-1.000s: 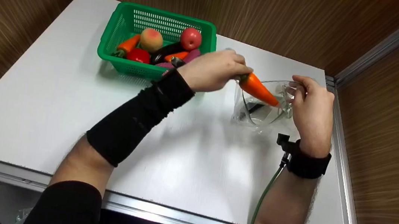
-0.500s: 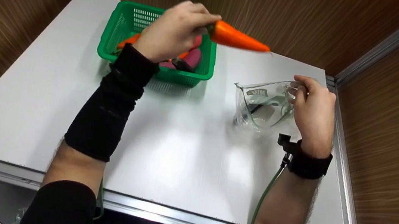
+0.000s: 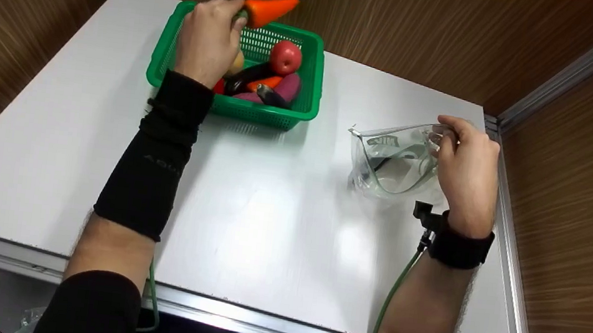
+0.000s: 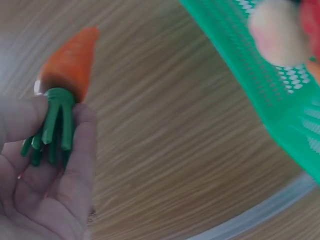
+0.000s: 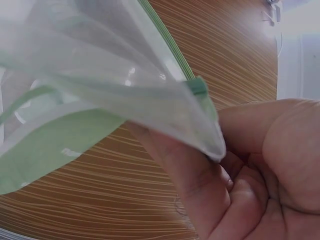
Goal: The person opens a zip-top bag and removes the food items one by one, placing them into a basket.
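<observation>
My left hand (image 3: pixel 209 39) pinches a toy carrot (image 3: pixel 270 11) by its green stalks, up over the back left part of the green basket (image 3: pixel 314 82). The left wrist view shows thumb and fingers around those stalks, with the orange carrot (image 4: pixel 70 65) pointing up and away. At the right, my right hand (image 3: pixel 468 166) pinches the corner of a clear zip bag (image 3: pixel 386 165), whose mouth gapes. Some dark and pale items show through the bag's film. Close up in the right wrist view, the bag's green-edged corner (image 5: pixel 200 100) sits between thumb and fingers.
In the basket lie a red apple (image 3: pixel 285 57), an eggplant (image 3: pixel 251 76), another orange carrot (image 3: pixel 265 83), a purple sweet potato (image 3: pixel 289 86) and a partly hidden peach. Wood-grain panels (image 3: pixel 402 22) close in the white table (image 3: pixel 246 211). A green cable (image 3: pixel 397 289) trails from the right wrist.
My left hand has carried the carrot from over the bag leftward and back to above the basket, its tip now turned upward. The right hand has stayed at the bag's corner.
</observation>
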Demonstrator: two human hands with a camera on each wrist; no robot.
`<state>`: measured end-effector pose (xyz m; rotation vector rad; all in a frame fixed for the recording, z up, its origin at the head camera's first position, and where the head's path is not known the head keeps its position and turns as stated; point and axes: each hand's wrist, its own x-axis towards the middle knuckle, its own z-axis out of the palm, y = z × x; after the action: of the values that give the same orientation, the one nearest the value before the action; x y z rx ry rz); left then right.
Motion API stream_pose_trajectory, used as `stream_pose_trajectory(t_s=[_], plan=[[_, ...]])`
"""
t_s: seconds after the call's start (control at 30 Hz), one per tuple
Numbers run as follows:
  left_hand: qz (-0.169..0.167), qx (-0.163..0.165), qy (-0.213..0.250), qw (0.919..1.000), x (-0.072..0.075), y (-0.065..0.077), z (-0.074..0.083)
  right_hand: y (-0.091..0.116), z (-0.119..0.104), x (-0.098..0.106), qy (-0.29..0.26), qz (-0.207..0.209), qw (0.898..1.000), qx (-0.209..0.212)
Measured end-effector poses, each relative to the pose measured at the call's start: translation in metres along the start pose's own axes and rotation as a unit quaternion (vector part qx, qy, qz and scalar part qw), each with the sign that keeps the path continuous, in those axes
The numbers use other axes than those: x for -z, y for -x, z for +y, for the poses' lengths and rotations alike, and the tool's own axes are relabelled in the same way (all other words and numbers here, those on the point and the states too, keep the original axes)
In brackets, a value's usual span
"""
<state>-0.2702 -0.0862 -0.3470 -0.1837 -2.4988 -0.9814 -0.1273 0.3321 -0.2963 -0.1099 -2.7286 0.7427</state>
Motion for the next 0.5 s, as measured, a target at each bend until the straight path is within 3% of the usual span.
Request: stream_pose_trajectory(t_s=[0.13, 0.27, 0.5], plan=[[-0.042, 0.051, -0.036, 0.9972, -0.01, 0.002, -0.011, 0.002, 0.002, 0.003, 0.005, 0.003, 1.0, -0.004], [-0.064, 0.076, -0.064, 0.993, -0.021, 0.007, -0.022, 0.004, 0.003, 0.004, -0.003, 0.001, 1.0, -0.009], [-0.078, 0.043, -0.076, 0.9931, -0.047, 0.015, -0.028, 0.017, 0.007, 0.014, 0.007, 0.011, 1.0, -0.024]])
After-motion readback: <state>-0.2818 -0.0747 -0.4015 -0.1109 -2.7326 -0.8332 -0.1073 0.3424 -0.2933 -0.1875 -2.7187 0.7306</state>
